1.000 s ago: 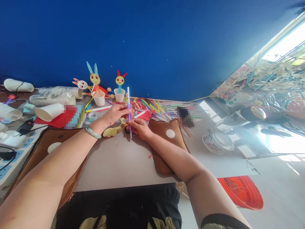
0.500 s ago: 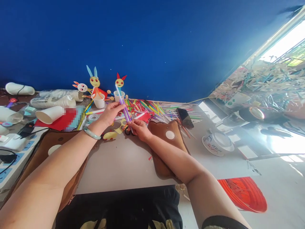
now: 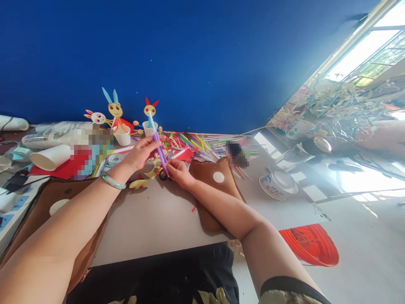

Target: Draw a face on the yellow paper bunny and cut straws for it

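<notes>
Over the front of the table I hold a tilted purple straw with a white stick-like piece rising from its top. My left hand is closed around the upper part, thumb and fingers pinched together. My right hand pinches the lower end. Black scissor handles lie partly hidden behind the right hand. Yellow paper scraps rest just below my left hand. Behind the straw stands a paper cup with a red-eared rabbit figure.
Many coloured straws spread along the back. Another white cup bears a blue-eared rabbit. Stacked cups lie left. Brown cushions flank the work area. A tape roll and a red bin are right.
The view has turned rightward, so everything sits further left. Both hands keep their pinch on the straw. The white end that showed below the purple straw no longer shows.
</notes>
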Action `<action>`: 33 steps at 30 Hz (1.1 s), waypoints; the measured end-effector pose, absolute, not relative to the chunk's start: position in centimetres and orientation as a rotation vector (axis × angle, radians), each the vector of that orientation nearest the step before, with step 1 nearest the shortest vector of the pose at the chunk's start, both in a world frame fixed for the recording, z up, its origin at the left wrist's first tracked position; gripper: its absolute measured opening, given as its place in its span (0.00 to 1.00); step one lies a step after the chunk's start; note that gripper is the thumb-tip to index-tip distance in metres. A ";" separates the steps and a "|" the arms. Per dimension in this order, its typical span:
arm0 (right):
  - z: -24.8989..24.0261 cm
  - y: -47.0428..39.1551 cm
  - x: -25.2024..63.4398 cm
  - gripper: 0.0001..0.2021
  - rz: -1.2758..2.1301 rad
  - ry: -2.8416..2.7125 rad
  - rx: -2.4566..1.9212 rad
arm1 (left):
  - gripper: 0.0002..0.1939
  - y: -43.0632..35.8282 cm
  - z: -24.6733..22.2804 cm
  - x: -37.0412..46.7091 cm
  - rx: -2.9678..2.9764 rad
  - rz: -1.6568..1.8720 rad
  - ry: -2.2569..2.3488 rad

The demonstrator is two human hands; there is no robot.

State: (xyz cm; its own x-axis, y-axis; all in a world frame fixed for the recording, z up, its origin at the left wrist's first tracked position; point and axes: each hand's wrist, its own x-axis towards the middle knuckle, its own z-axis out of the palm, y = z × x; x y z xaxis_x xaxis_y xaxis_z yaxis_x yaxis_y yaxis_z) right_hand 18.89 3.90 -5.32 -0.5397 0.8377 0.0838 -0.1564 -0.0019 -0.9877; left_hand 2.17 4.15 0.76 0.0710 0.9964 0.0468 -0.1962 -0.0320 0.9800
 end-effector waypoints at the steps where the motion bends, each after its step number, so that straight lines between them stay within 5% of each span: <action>1: -5.3 3.9 18.9 0.22 1.619 -1.519 -0.733 | 0.19 4.2 0.8 2.1 1.121 1.270 0.992; 33: -6.0 3.9 18.4 0.11 1.135 -1.473 -0.982 | 0.15 4.6 0.2 1.2 1.189 1.191 1.140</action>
